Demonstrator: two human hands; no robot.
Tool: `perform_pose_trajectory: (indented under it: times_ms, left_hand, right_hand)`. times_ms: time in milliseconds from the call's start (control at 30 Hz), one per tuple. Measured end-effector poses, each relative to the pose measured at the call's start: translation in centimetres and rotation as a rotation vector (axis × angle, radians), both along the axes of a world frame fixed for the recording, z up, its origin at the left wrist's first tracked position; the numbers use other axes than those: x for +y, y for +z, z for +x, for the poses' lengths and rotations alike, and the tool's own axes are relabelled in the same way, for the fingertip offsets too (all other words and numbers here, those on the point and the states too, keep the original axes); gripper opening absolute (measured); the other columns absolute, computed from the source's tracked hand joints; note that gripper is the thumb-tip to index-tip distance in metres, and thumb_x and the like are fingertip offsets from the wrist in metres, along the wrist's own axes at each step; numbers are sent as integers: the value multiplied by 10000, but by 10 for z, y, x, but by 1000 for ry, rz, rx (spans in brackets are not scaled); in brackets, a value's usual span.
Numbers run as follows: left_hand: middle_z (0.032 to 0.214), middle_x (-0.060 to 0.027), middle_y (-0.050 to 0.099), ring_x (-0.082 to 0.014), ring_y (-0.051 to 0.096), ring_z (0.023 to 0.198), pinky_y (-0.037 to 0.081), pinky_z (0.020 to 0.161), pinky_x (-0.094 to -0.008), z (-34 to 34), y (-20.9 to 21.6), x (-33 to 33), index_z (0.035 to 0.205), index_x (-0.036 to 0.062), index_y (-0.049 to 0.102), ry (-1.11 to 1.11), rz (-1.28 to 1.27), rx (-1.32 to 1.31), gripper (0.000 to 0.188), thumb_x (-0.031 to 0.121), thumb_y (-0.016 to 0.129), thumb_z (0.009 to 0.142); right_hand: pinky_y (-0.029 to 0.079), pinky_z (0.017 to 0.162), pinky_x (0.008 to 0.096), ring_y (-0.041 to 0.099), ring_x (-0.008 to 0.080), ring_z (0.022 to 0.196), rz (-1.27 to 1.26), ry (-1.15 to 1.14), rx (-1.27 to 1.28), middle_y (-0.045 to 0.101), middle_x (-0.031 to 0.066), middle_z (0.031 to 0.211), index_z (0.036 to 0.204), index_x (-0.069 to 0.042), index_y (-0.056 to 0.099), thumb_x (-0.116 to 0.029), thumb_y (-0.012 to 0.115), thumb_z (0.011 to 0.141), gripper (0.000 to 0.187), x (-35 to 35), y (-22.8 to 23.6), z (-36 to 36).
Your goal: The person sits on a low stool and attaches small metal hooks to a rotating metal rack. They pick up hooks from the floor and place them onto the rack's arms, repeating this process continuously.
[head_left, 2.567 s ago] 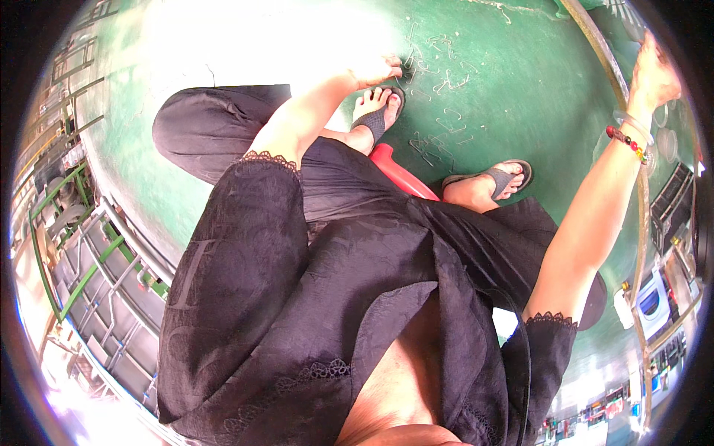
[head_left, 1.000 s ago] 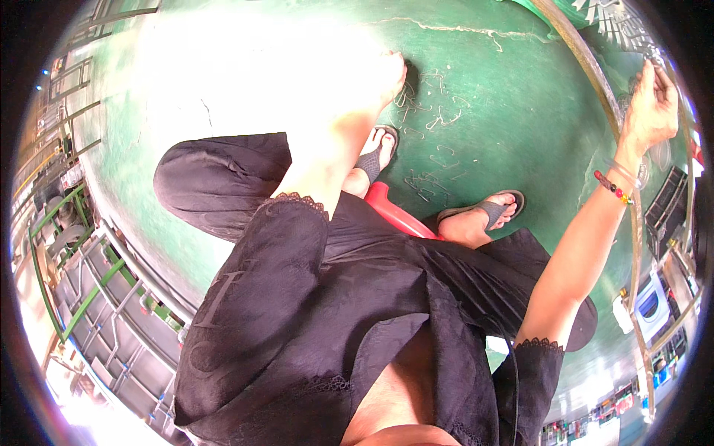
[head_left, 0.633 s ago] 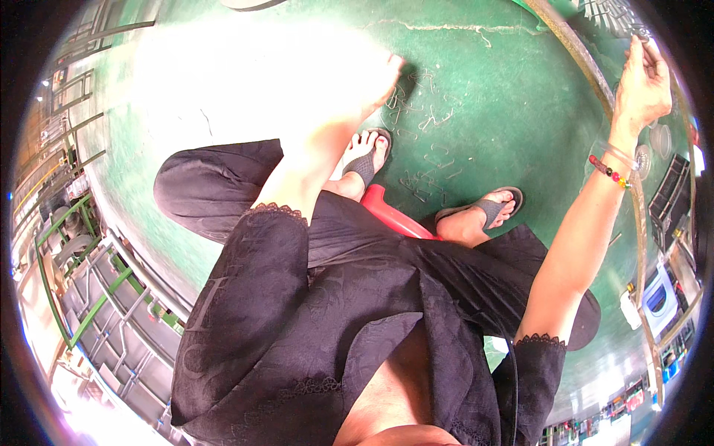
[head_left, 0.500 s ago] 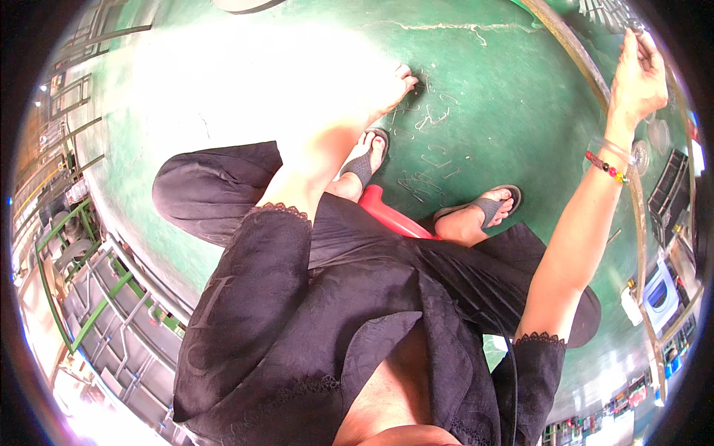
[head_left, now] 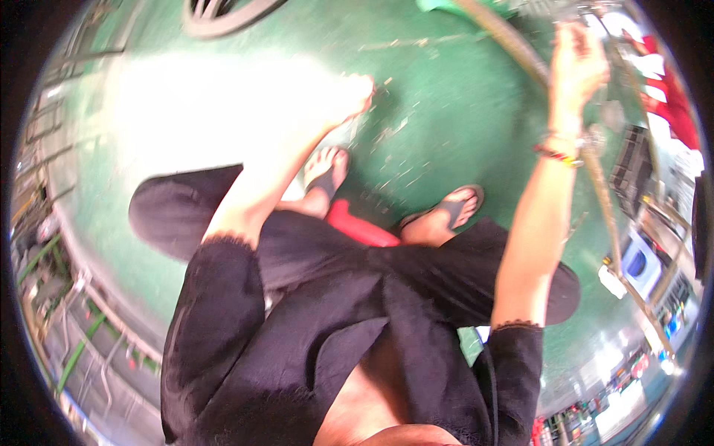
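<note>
My left hand [head_left: 355, 97] hangs over the green floor ahead of my left foot, half lost in bright glare. Its fingers look curled in; whatever they might hold does not show. My right hand [head_left: 580, 65] is stretched far out to the upper right, fingers drawn together and blurred. At its fingertips lies a blurred cluster of grey metal pieces [head_left: 554, 9], beyond a wooden pole [head_left: 513, 48]. What the right fingers pinch, if anything, I cannot make out. Thin wire-like scraps [head_left: 394, 130] are scattered on the floor between the hands.
Part of a red plastic seat [head_left: 361, 227] shows between my sandalled feet. A grey wheel rim [head_left: 234, 18] is at the top. Toward the right are a black crate [head_left: 631, 160], a blue-and-white container [head_left: 641, 264] and a person in red [head_left: 673, 97]. Metal racks [head_left: 97, 349] line the left.
The whole view has swung, so floor, feet and both hands sit further left. More of the wheel shows, and a person in red has come into view. Both hands keep a similar pose.
</note>
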State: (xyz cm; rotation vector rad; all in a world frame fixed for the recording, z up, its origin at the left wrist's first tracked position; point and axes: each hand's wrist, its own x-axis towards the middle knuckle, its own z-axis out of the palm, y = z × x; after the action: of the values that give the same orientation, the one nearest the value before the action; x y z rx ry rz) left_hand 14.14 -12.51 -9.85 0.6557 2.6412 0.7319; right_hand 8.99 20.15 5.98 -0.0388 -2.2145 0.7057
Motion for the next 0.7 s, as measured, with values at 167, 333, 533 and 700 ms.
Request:
perform_pose_trajectory:
  times_ms: [167,333,533,700]
  left_hand:
    - [768,-15,556,-62,535,647,481,557,-217,-16,99,125,988,35,602,245,1024,-551,183,198,577,909]
    - [748,-20,559,-83,522,577,465,547,-229,-40,135,167,1010,-13,598,301,1258,-421,193,147,567,907]
    - [712,-31,604,-73,548,594,465,565,-253,-36,154,169,999,-12,613,230,1077,-325,190,147,560,909]
    - [746,-35,615,-86,547,592,476,570,-259,-39,149,163,1007,-8,609,125,954,-236,187,142,550,912]
  right_hand:
    - [451,506,212,577,70,584,-559,95,-199,640,43,722,906,-5,627,-64,664,811,118,-16,8,31]
    - [430,453,189,558,70,550,-638,118,-233,640,78,762,943,43,600,6,633,829,125,-45,21,46]
    - [430,446,189,569,72,560,-672,132,-253,648,87,764,913,54,599,22,637,819,106,-43,22,50]
    - [423,443,189,575,72,560,-744,223,-284,646,62,754,906,33,614,25,631,813,95,-28,17,49]
